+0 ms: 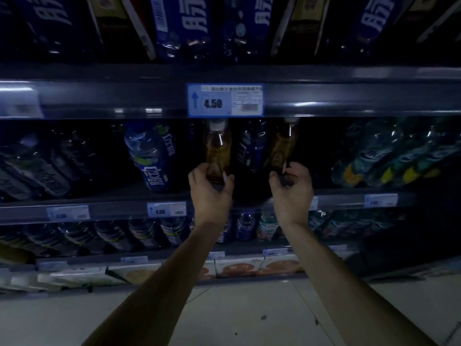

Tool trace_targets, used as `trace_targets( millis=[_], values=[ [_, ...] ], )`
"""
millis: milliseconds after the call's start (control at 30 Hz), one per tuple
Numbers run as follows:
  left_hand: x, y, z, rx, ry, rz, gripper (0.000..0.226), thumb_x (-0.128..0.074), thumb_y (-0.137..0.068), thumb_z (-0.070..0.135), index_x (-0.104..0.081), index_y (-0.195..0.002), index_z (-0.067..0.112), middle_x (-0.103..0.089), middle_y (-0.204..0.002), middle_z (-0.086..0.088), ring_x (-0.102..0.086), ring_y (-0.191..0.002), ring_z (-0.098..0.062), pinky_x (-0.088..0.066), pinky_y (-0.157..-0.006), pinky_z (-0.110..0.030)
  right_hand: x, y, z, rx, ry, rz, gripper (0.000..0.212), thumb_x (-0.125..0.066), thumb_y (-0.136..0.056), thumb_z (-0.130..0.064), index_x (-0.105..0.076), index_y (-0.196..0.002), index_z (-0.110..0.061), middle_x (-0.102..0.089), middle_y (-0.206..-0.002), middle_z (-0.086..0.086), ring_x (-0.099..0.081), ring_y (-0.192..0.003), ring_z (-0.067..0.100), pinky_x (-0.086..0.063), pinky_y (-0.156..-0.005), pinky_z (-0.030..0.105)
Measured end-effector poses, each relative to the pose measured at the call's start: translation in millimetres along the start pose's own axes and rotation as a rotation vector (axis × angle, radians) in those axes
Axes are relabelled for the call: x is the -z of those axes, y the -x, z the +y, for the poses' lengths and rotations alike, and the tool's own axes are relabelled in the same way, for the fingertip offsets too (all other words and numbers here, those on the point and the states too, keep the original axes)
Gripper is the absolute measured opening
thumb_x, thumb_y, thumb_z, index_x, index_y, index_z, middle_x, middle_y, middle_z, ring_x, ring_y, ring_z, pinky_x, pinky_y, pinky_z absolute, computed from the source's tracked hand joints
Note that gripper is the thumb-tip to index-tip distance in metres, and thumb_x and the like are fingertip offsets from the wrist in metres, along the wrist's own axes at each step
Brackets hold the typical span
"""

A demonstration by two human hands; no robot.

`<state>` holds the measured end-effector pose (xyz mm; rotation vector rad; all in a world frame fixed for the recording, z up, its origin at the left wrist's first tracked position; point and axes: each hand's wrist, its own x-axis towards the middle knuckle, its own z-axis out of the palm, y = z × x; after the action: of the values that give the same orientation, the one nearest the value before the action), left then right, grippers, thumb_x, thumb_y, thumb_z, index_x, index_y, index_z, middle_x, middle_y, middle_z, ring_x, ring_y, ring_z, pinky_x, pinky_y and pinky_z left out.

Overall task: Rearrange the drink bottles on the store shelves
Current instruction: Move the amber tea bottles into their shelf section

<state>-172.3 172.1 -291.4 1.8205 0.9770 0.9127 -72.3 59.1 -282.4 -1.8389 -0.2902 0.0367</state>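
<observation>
Head view: left hand (pixel 210 193) has its fingers curled round the base of the left amber bottle (pixel 218 148). Right hand (pixel 291 191) grips the base of the right amber bottle (pixel 284 146) the same way. Both bottles are upright at the middle shelf (pixel 104 212), caps just under the 4.50 price tag (pixel 225 99), with 1 dark blue bottle (pixel 249 148) between them. The low grip probably keeps the necks clear of the rail above. The bottle bodies rise above and beyond each palm. Cannot tell whether they rest on the shelf or are lifted.

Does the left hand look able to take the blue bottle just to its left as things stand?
Probably not yet: the left hand already grips an amber bottle. The blue bottle itself looks unblocked.
</observation>
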Motion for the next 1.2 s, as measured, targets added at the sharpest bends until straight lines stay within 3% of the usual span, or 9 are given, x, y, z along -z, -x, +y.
trace_targets(
  millis=[267,367,433,633,700,833,900,1033,1200],
  values=[
    [-24.4,-6.8,-11.0,0.136,0.055,0.137,0.063,-0.072,-0.080,0.035,-0.037,-0.130,0.020,-0.040,-0.128,0.001,-0.043,-0.110,-0.010,-0.037,-0.090,-0.021,4.1,-32.4,23.3,0.031,-0.048,-0.001,0.045,-0.072,-0.084,-0.019,-0.053,-0.124,-0.009,-0.057,-0.119,0.009,-0.059,-0.105,0.019,-0.053,-0.090,0.031],
    [-32.2,-13.0,-11.8,0.149,0.090,0.165,0.068,-0.076,-0.077,0.035,-0.037,-0.130,0.021,-0.043,-0.127,0.002,-0.045,-0.114,-0.011,-0.040,-0.095,-0.024,0.0,-45.8,27.9,0.042,-0.063,0.001,0.051,-0.073,-0.083,-0.018,-0.051,-0.127,-0.008,-0.057,-0.120,0.009,-0.058,-0.104,0.015,-0.045,-0.081,0.004],
    [-36.5,-17.4,-13.6,0.153,0.104,0.193,0.068,-0.076,-0.075,0.037,-0.038,-0.130,0.022,-0.045,-0.125,0.002,-0.046,-0.112,-0.010,-0.043,-0.094,-0.025,-5.5,-54.7,31.2,0.050,-0.077,-0.002,0.053,-0.074,-0.081,-0.018,-0.051,-0.128,-0.009,-0.057,-0.119,0.007,-0.057,-0.101,0.011,-0.039,-0.075,-0.003],
    [-41.9,-23.8,-20.6,0.122,0.141,0.195,0.065,-0.081,-0.070,0.037,-0.042,-0.122,0.025,-0.052,-0.119,0.002,-0.054,-0.108,-0.009,-0.049,-0.090,-0.024,-20.2,-80.6,32.4,0.040,-0.104,-0.026,0.063,-0.082,-0.073,-0.024,-0.053,-0.128,-0.011,-0.059,-0.121,0.009,-0.061,-0.106,0.019,-0.052,-0.091,0.029],
    [-41.5,-25.3,-19.4,0.147,0.162,0.198,0.069,-0.083,-0.067,0.038,-0.044,-0.122,0.025,-0.055,-0.116,0.005,-0.056,-0.103,-0.003,-0.050,-0.083,-0.015,-23.0,-82.2,33.5,0.033,-0.134,-0.021,0.067,-0.084,-0.071,-0.024,-0.052,-0.128,-0.010,-0.060,-0.119,0.008,-0.061,-0.104,0.017,-0.053,-0.088,0.026],
    [-41.1,-27.3,-15.3,0.153,0.182,0.208,0.066,-0.086,-0.065,0.027,-0.048,-0.119,0.019,-0.059,-0.102,0.010,-0.059,-0.084,0.013,-0.045,-0.061,-0.001,-22.9,-81.4,34.0,0.061,-0.125,-0.016,0.063,-0.084,-0.071,-0.021,-0.053,-0.124,-0.012,-0.064,-0.109,0.003,-0.061,-0.094,0.010,-0.045,-0.071,0.003],
    [-38.6,-29.5,-13.2,0.164,0.129,0.195,0.061,-0.086,-0.065,0.028,-0.052,-0.116,0.018,-0.059,-0.101,0.006,-0.062,-0.083,0.006,-0.050,-0.063,-0.007,-21.1,-81.8,32.7,0.054,-0.124,-0.016,0.060,-0.084,-0.070,-0.018,-0.054,-0.122,-0.011,-0.064,-0.107,0.004,-0.061,-0.091,0.010,-0.045,-0.070,0.005],
    [-31.8,-32.6,-11.2,0.180,-0.017,0.141,0.058,-0.084,-0.065,0.036,-0.059,-0.113,0.016,-0.057,-0.109,-0.001,-0.057,-0.099,-0.014,-0.053,-0.087,-0.034,-15.0,-76.0,32.5,0.054,-0.086,-0.040,0.054,-0.084,-0.068,-0.018,-0.056,-0.114,-0.016,-0.065,-0.097,-0.001,-0.063,-0.085,0.009,-0.047,-0.066,0.009],
    [-26.0,-14.5,-0.6,0.177,-0.009,0.100,0.066,-0.084,-0.066,0.029,-0.049,-0.121,0.020,-0.053,-0.113,0.001,-0.055,-0.101,-0.016,-0.051,-0.089,-0.040,1.7,-59.2,34.8,0.050,-0.028,-0.057,0.048,-0.084,-0.068,-0.024,-0.057,-0.107,-0.017,-0.065,-0.095,0.000,-0.062,-0.084,0.010,-0.042,-0.061,0.000]
  ],
)
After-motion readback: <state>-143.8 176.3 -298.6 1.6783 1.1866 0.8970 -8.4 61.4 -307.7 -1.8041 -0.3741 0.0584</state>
